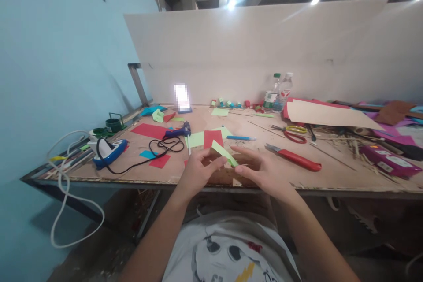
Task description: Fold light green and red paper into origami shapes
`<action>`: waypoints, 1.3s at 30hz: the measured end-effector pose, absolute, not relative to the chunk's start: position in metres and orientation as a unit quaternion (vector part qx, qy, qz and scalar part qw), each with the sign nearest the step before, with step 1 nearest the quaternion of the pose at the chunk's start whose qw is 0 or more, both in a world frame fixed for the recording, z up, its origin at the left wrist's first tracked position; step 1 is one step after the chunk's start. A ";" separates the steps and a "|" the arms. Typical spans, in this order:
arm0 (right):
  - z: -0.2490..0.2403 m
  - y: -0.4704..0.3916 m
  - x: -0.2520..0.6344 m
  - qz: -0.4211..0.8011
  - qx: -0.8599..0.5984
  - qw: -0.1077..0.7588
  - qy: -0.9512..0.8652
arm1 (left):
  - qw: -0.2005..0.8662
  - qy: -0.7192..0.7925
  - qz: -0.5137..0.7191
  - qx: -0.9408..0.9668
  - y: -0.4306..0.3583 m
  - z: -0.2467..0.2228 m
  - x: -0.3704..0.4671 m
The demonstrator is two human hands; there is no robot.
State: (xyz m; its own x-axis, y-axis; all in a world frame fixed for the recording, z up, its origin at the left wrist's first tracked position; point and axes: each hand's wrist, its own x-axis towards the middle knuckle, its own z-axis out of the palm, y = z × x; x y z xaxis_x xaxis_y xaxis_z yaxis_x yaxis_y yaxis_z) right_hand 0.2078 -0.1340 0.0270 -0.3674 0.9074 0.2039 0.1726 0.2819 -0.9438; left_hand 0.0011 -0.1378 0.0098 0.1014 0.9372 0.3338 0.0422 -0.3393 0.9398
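Observation:
A narrow strip of light green paper (222,151) is held between my two hands above the table's front edge. My left hand (199,168) pinches it near its middle with thumb and fingers. At its lower right end, my right hand (257,166) grips the tip between thumb and fingers. Just beyond the strip lie a red paper piece (213,137) and a larger light green sheet (196,140) partly under it. A blue pen (238,138) rests to the right of these papers.
A blue glue gun (180,131) with a black cord lies left, near a blue-and-white power strip (110,152). Red-handled pliers (297,158) and yellow-and-red scissors (294,130) lie right. Two bottles (271,94), small folded paper pieces (229,104) and stacked paper (330,113) sit farther back.

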 end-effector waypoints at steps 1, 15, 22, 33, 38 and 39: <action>0.027 -0.134 0.208 0.443 -0.397 0.411 -0.691 | 0.412 0.396 0.540 0.618 -0.138 0.010 0.001; 0.016 -0.130 0.205 0.310 -0.442 0.450 -0.711 | 0.347 0.413 0.535 0.650 -0.140 0.007 0.001; 0.008 -0.132 0.197 0.261 -0.442 0.471 -0.717 | 0.298 0.407 0.535 0.678 -0.145 0.010 0.004; 0.022 -0.131 0.209 0.361 -0.433 0.450 -0.693 | 0.358 0.399 0.551 0.640 -0.145 0.010 0.002; 0.020 -0.132 0.210 0.402 -0.437 0.469 -0.654 | 0.407 0.391 0.529 0.634 -0.142 0.009 0.004; 0.021 -0.133 0.210 0.408 -0.438 0.475 -0.645 | 0.412 0.393 0.526 0.631 -0.141 0.009 0.004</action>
State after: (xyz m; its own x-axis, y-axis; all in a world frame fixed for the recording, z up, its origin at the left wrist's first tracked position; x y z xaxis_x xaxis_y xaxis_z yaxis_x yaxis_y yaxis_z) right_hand 0.2101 -0.1329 0.0205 -0.1658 0.9525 0.2555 0.1782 0.2838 -0.9422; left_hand 0.0036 -0.1412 0.0089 0.1363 0.9303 0.3406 0.0634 -0.3513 0.9341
